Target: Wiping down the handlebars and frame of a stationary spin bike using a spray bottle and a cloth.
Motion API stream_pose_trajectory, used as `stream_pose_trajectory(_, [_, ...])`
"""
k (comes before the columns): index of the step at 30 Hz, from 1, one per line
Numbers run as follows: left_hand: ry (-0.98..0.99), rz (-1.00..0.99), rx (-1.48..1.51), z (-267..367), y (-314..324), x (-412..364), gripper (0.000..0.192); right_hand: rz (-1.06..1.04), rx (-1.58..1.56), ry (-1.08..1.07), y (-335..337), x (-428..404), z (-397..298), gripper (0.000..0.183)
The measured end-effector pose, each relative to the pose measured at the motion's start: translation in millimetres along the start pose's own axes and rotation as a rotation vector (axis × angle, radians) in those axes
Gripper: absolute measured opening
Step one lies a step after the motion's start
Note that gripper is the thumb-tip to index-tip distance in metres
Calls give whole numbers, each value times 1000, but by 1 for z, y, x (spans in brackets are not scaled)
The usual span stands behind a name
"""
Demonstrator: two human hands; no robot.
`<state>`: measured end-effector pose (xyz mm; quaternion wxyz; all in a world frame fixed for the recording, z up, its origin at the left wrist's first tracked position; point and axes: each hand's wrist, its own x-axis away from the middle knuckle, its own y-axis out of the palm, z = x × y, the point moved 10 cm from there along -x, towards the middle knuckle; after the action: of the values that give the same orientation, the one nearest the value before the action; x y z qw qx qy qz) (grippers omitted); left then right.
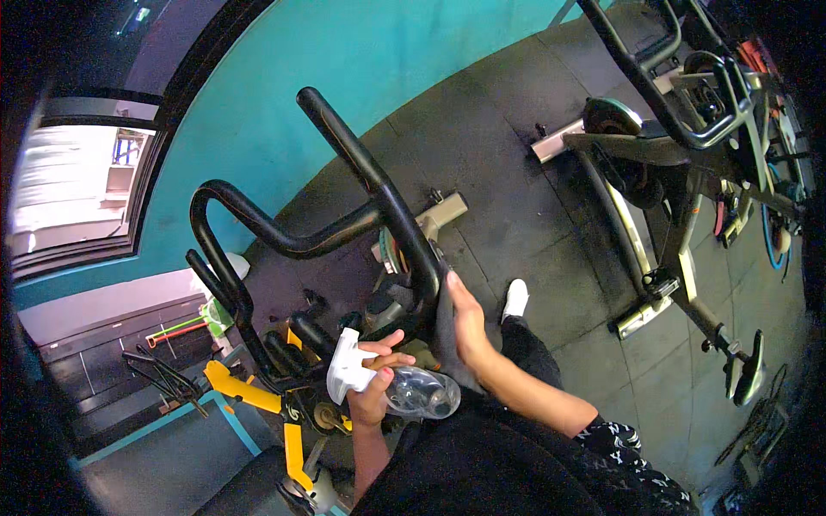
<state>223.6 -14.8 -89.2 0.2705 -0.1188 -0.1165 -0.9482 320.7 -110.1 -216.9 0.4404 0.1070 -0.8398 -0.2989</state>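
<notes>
My left hand [369,403] is wrapped around a clear plastic spray bottle [423,392] with a white trigger head [348,367]. The bottle lies tilted almost sideways in front of my torso. Against the near end of a black handlebar [403,226], my right hand [468,322] presses a grey cloth [445,335], its fingers stretched along the bar. Part of the cloth is hidden behind that hand. The handlebar belongs to a stationary exercise bike, whose pale front foot [445,213] shows on the floor beyond.
Another exercise bike [684,238] stands at the right on dark floor tiles [503,213]. A yellow-framed machine [248,390] is at lower left. Behind the handlebar runs a teal wall [310,58] with a window [77,187]. My white shoe [516,298] is beside the bike.
</notes>
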Motion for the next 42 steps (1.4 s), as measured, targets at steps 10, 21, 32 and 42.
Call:
stream_pose_trajectory(10, [-16,20,31,-2,-1,2,35,-189,1055,-875,72,67,-80,57])
stream_pose_trajectory(21, [-51,9,56,-4,2,1,33,-754,1142,-895,114,0,-111,45])
stream_pose_trajectory(32, [-20,-16,41,-2,3,2,27,-509,1469,-1080,92,81,-74,40])
stream_pose_trajectory(42, [16,-1,55,4,4,2,26,-781,1520,-1104,95,57,-92,38])
